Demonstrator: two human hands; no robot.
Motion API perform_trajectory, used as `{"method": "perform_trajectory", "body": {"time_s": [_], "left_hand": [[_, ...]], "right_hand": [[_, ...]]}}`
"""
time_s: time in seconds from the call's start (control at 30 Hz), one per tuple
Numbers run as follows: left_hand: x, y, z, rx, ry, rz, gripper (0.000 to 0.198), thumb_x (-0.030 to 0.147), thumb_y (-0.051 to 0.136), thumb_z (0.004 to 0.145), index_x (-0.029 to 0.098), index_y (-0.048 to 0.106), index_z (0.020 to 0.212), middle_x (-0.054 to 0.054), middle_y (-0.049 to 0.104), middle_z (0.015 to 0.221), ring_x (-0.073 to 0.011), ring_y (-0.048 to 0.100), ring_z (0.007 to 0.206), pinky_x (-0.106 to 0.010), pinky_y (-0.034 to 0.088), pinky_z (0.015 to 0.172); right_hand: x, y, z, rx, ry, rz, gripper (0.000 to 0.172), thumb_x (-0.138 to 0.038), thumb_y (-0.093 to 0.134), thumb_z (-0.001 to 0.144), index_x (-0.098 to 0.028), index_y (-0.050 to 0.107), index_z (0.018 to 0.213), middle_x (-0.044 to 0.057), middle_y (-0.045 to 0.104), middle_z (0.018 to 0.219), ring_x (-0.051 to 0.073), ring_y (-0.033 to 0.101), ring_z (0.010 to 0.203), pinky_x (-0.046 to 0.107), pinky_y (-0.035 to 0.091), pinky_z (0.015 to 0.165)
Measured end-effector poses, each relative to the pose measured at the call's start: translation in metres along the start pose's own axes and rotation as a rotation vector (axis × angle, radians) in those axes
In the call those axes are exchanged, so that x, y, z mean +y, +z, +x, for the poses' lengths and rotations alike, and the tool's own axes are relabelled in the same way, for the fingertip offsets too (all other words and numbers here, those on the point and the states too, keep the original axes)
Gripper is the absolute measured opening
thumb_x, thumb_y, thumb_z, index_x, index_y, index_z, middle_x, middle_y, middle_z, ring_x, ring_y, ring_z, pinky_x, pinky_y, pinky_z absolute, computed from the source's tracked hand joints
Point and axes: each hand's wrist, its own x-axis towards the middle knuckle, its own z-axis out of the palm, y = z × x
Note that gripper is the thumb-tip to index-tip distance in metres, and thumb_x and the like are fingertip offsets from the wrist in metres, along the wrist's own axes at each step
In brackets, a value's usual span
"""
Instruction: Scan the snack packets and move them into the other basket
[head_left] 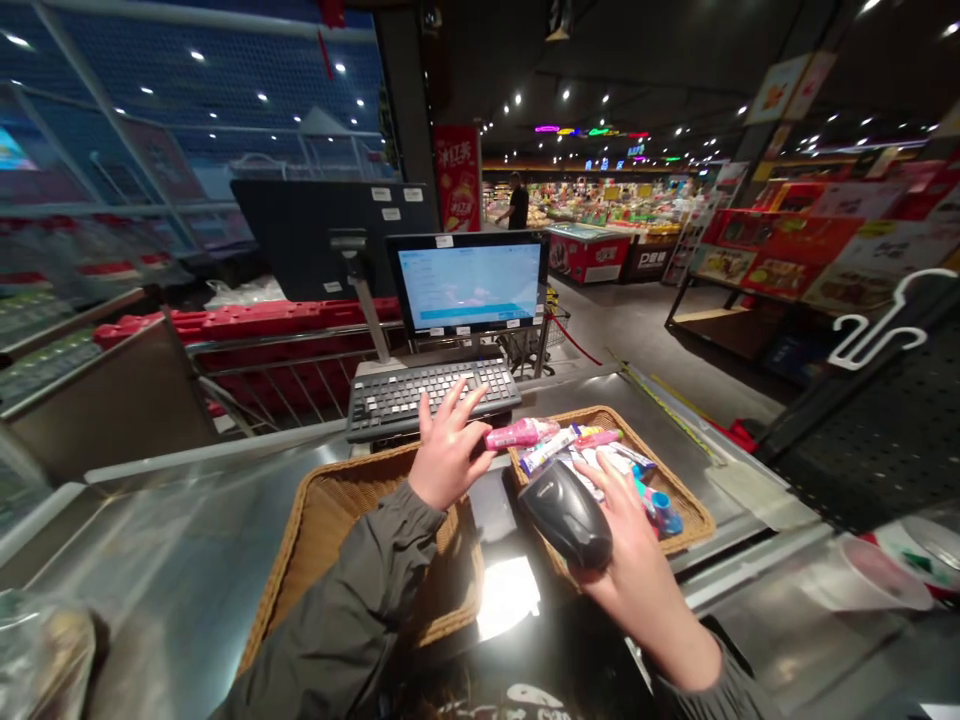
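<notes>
My left hand (pixel 450 448) hovers at the front edge of the black keyboard (pixel 397 398), some fingers stretched over its keys. Its thumb and index finger pinch one end of a pink tube-shaped packet (pixel 521 433), whose other end reaches over the right wicker basket (pixel 694 520). In my right hand (pixel 630 545) is a black barcode scanner (pixel 568 512), held above that basket's near side. Small bright packets (pixel 551 450) and a blue capped item (pixel 664 512) lie in the basket, partly hidden by the hand and scanner.
A second wicker basket (pixel 330 510) stands under my left forearm. Behind the keyboard stands a lit monitor (pixel 471 285), with another dark screen (pixel 322 240) beside it. Plastic cups (pixel 874 570) are at the right, a bagged item (pixel 52 650) at the left. A person (pixel 517 203) stands far back.
</notes>
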Motion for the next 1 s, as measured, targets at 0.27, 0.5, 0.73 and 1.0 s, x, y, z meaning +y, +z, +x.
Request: {"method": "perform_trajectory", "body": {"time_s": [0.27,0.5,0.73,1.0], "left_hand": [[-0.024,-0.018,-0.025,-0.003,-0.071,0.02,0.009,0.025,0.063,0.082,0.021,0.069,0.088,-0.01,0.046,0.15,-0.0351,0.026,0.147,-0.067,0.003,0.116],[-0.041,-0.032,-0.044,0.023,-0.115,0.027,0.008,0.025,0.063,0.083,0.021,0.068,0.086,-0.009,0.047,0.149,-0.0333,0.026,0.147,-0.066,0.003,0.117],[-0.058,-0.041,-0.062,0.012,-0.144,0.03,0.009,0.026,0.064,0.082,0.021,0.07,0.087,-0.01,0.048,0.148,-0.0344,0.029,0.145,-0.067,0.004,0.116],[-0.076,-0.058,-0.098,-0.119,-0.174,0.023,0.007,0.025,0.066,0.081,0.02,0.069,0.085,-0.011,0.049,0.148,-0.034,0.032,0.144,-0.07,0.007,0.115]], "right_hand": [[-0.019,0.018,0.01,-0.067,-0.064,0.017,0.049,-0.027,0.057,0.082,-0.019,0.055,0.13,0.016,0.051,0.139,0.039,0.028,0.144,0.071,0.02,0.114],[-0.036,0.027,0.016,-0.111,-0.088,0.048,0.05,-0.023,0.058,0.079,-0.021,0.058,0.128,0.014,0.05,0.141,0.04,0.031,0.142,0.071,0.019,0.114],[-0.05,0.035,0.021,-0.125,-0.11,0.076,0.057,-0.022,0.058,0.08,-0.021,0.051,0.136,0.016,0.05,0.141,0.04,0.031,0.142,0.072,0.024,0.112],[-0.059,0.041,0.021,-0.158,-0.118,0.102,0.048,-0.022,0.057,0.08,-0.019,0.056,0.128,0.016,0.049,0.141,0.04,0.029,0.143,0.069,0.028,0.112]]}}
